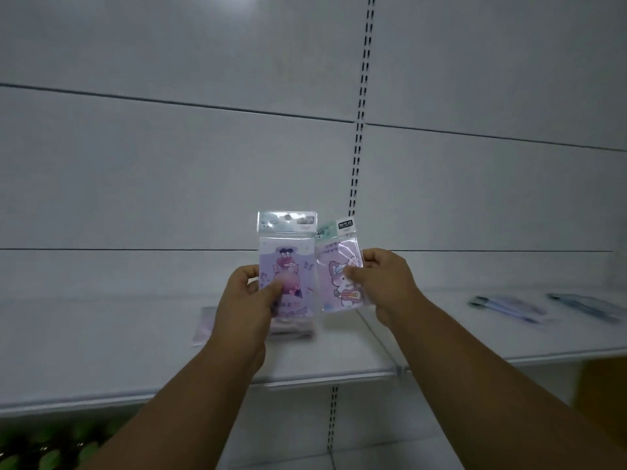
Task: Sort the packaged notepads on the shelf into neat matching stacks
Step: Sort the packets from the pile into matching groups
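I hold two packaged notepads upright above the white shelf [101, 351]. My left hand [246, 300] grips a purple notepad [291, 262] with a cartoon figure on a pink ball, thumb across its front. My right hand [380, 283] pinches a second notepad [334, 276], printed with a cartoon cat holding a guitar and tilted slightly to the right. The two packs sit side by side, nearly touching. Below and behind my left hand lies a small stack of packaged notepads [295, 329], partly hidden. Another clear pack [203, 323] lies flat to its left.
Packaged pens [502, 308] and more stationery packs [583, 307] lie on the right shelf section. A slotted upright [359, 130] divides the grey back panels. Green items [51, 449] show below the shelf at lower left, and a brown box [604, 395] sits at the right edge.
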Available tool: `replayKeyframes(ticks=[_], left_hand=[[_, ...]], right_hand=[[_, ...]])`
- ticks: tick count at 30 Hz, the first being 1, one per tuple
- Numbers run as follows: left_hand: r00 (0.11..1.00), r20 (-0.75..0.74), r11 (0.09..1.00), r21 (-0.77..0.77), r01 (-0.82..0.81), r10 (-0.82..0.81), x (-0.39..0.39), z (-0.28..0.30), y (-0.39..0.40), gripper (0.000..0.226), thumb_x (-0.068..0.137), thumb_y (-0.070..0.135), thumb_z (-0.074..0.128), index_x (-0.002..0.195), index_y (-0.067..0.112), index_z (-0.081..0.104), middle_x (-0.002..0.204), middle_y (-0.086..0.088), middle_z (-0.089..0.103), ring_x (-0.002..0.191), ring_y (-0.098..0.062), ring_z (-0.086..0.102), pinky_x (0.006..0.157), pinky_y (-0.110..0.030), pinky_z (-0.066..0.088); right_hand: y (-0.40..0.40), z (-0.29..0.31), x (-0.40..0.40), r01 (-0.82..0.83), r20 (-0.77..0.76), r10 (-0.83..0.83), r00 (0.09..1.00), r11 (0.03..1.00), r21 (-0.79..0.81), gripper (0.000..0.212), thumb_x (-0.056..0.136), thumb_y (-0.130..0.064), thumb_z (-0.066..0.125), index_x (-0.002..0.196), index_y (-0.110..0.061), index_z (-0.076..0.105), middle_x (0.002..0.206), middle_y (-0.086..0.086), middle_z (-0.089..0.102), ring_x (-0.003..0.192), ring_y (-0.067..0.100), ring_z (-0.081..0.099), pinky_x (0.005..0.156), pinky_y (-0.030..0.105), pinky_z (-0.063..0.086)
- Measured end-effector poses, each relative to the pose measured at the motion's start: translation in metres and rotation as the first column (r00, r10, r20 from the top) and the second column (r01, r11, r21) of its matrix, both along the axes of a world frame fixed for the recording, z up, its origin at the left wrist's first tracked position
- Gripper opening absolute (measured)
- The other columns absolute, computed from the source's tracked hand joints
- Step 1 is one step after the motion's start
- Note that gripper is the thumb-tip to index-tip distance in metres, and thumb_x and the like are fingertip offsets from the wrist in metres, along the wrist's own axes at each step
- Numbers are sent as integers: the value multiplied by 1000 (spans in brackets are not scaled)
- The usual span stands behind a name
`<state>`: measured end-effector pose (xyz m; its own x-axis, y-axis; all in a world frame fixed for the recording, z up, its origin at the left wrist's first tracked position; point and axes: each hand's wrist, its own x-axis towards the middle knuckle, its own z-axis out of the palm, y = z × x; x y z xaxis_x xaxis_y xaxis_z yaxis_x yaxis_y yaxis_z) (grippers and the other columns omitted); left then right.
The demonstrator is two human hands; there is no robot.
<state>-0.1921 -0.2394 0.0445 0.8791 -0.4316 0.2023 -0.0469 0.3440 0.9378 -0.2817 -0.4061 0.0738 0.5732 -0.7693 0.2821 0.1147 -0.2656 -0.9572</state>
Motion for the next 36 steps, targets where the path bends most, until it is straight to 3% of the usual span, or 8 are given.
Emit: replayKeyframes(ticks=[3,8,11,19,23,28,32,36], left_hand=[[999,-11,999,-12,48,-48,-27,-2,-51,15,95,8,59,109,13,56,96,-10,74,80,-22,72,72,-36,58],[996,-25,996,-27,83,-84,-74,-8,-133,19,93,5,60,112,9,56,97,-12,73,78,-22,73,68,-33,56],[998,-24,998,4,66,-66,-92,-14,-171,19,93,7,61,111,11,57,101,-13,72,84,-26,73,72,-37,57],[994,-84,995,70,-65,71,-110,-25,-218,15,91,8,63,105,11,59,102,-14,71,87,-29,70,67,-36,56],[989,-102,993,65,-101,107,-111,-23,-230,22,91,8,63,113,8,59,103,-15,71,86,-28,71,71,-39,57],[994,-95,998,37,-51,54,-120,-13,-256,20,92,7,62,112,9,59,96,-13,73,84,-28,72,70,-39,58],[996,-89,998,48,34,-29,-130,-9,-289,16,92,8,62,108,10,61,92,-12,75,84,-28,73,75,-43,59],[985,-102,989,44,143,-138,-135,-10,-322,19,91,5,62,109,8,61,94,-14,75,78,-27,74,72,-40,59]], right_hand=[[-51,-1,-44,105,-92,-114,989,989,-100,17,77,4,72,75,-13,72,80,14,75,60,22,70,55,30,59],[-149,-11,-90,196,-258,-259,931,949,-246,10,71,-6,80,67,-3,71,71,16,73,68,31,73,71,47,61],[-196,-25,-89,136,-358,-218,908,961,-241,27,69,-11,83,66,7,64,77,27,71,75,38,73,71,46,58],[-234,-50,-67,-111,-572,-147,807,914,-391,45,71,-17,79,48,-12,41,50,3,38,45,11,36,44,22,28],[-241,-49,-68,-163,-546,-90,833,903,-397,46,73,-17,78,48,-11,40,49,4,34,45,13,35,45,24,28],[-267,-37,-91,-72,-405,-13,914,978,-194,13,75,-21,75,79,-12,66,76,7,61,70,20,57,66,30,50],[-301,-33,-115,62,-295,-110,949,984,-168,28,66,-13,79,64,4,57,71,30,58,65,31,66,66,39,56],[-331,-32,-139,186,-268,-212,940,975,-119,41,60,-15,78,81,16,63,90,37,64,84,49,68,72,63,56]])
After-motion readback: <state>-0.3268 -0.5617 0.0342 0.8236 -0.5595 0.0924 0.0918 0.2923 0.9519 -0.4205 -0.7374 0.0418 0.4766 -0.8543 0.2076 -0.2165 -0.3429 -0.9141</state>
